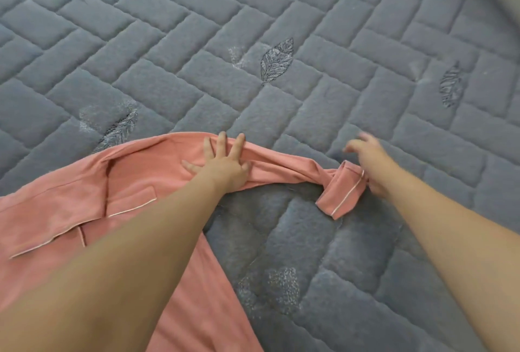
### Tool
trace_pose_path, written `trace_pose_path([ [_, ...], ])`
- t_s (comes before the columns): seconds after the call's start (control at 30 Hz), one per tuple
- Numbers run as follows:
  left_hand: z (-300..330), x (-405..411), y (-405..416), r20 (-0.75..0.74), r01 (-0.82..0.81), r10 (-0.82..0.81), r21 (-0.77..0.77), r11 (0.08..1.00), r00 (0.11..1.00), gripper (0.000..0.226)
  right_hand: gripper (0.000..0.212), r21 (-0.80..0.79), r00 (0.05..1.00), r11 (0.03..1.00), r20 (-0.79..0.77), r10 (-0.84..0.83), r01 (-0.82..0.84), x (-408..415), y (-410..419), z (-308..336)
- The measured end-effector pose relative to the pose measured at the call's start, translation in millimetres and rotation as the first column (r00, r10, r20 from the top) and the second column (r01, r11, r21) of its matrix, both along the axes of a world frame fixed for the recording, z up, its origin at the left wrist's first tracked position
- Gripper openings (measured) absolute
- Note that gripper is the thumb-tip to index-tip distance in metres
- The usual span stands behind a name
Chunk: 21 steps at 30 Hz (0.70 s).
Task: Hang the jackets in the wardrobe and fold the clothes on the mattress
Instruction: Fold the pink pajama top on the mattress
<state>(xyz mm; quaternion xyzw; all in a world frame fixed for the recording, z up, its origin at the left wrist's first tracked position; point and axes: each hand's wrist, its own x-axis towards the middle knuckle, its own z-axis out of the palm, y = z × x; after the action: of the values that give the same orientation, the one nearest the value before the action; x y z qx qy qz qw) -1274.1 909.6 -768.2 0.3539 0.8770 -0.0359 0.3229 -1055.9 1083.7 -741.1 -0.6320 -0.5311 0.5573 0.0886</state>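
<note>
Two bare hands are working on a pink shirt [84, 205] lying on the grey mattress [253, 28]. The left hand [225, 163] is pressing flat, fingers spread, on the sleeve [281, 167], which is stretching lengthwise away toward the right hand [371, 165]. That blurred hand is touching the cuff [342, 196]; its grip is unclear.
</note>
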Motion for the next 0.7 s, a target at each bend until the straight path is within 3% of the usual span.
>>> trace_pose_path([
  [0.03, 0.4, 0.4, 1.2, 0.0, 0.006, -0.006, -0.016, 1.0, 1.0, 0.064, 0.092, 0.042, 0.973, 0.976, 0.088, 0.212, -0.216, -1.9, 1.2, -3.7],
  [0.1, 1.9, -0.2, 1.1, 0.01, 0.009, -0.009, -0.035, 0.999, 1.0, 0.064, 0.091, 0.115, 0.768, 0.786, 0.337, 0.544, -0.607, 1.8, -4.6, -4.9],
  [0.2, 3.5, -0.9, 0.3, 0.025, 0.01, -0.008, -0.058, 0.998, 1.0, 0.064, 0.07, 0.304, 0.464, 0.352, 0.618, 0.635, -0.885, 25.4, -26.9, -4.3],
  [0.27, 3.9, -1.3, 2.3, 0.032, 0.003, 0.0, -0.079, 0.997, 0.999, 0.064, 0.077, 0.224, 0.225, 0.083, 0.748, 0.625, -0.971, 45.8, -41.1, -7.3],
  [0.3, 4.2, -1.4, 4.5, 0.033, 0.002, 0.002, -0.098, 0.995, 0.999, 0.064, 0.078, 0.138, 0.121, 0.018, 0.791, 0.6, -0.99, 53.1, -42.0, -9.2],
  [0.33, 4.1, -1.2, 7.8, 0.032, -0.002, 0.006, -0.112, 0.994, 0.999, 0.064, 0.072, 0.061, 0.066, 0.028, 0.813, 0.578, -0.998, 57.6, -38.9, -9.1],
  [0.4, 7.0, 3.6, 17.1, -0.014, 0.009, -0.012, -0.161, 0.987, 1.0, 0.064, 0.043, 0.01, 0.081, 0.131, 0.83, 0.552, -0.991, 59.5, -25.7, -8.7],
  [0.43, 8.6, 8.0, 22.5, -0.056, 0.023, -0.036, -0.205, 0.978, 0.998, 0.066, 0.029, 0.048, 0.198, 0.261, 0.784, 0.589, -0.964, 58.6, -19.7, -5.4],
  [0.47, 9.7, 12.6, 28.7, -0.101, 0.038, -0.065, -0.252, 0.967, 0.993, 0.07, 0.021, 0.12, 0.414, 0.459, 0.666, 0.62, -0.88, 56.5, -15.5, 1.9],
  [0.5, 9.3, 15.8, 35.5, -0.13, 0.047, -0.088, -0.294, 0.955, 0.988, 0.075, 0.02, 0.138, 0.696, 0.726, 0.449, 0.56, -0.673, 56.7, -8.3, 6.4],
  [0.53, 7.0, 17.1, 43.2, -0.139, 0.059, -0.109, -0.322, 0.945, 0.984, 0.078, 0.021, 0.06, 0.923, 0.933, 0.178, 0.341, -0.356, 56.0, -0.3, 12.5],
  [0.57, 8.0, 16.9, 51.2, -0.143, 0.07, -0.123, -0.329, 0.942, 0.982, 0.078, 0.02, -0.074, 0.999, 0.996, -0.03, 0.041, -0.043, 56.6, 9.9, 17.3],
  [0.6, 9.8, 13.9, 59.2, -0.142, 0.085, -0.135, -0.314, 0.945, 0.981, 0.076, 0.018, -0.199, 0.965, 0.962, -0.147, -0.217, 0.186, 57.5, 18.5, 22.5],
  [0.63, 12.5, 8.8, 66.4, -0.133, 0.095, -0.141, -0.307, 0.947, 0.981, 0.073, 0.016, -0.258, 0.913, 0.912, -0.176, -0.369, 0.319, 59.4, 29.6, 21.4],
  [0.7, 17.0, -1.1, 76.4, -0.106, 0.076, -0.115, -0.319, 0.945, 0.988, 0.064, 0.023, -0.212, 0.884, 0.887, -0.144, -0.444, 0.411, 60.6, 45.2, 14.6],
])
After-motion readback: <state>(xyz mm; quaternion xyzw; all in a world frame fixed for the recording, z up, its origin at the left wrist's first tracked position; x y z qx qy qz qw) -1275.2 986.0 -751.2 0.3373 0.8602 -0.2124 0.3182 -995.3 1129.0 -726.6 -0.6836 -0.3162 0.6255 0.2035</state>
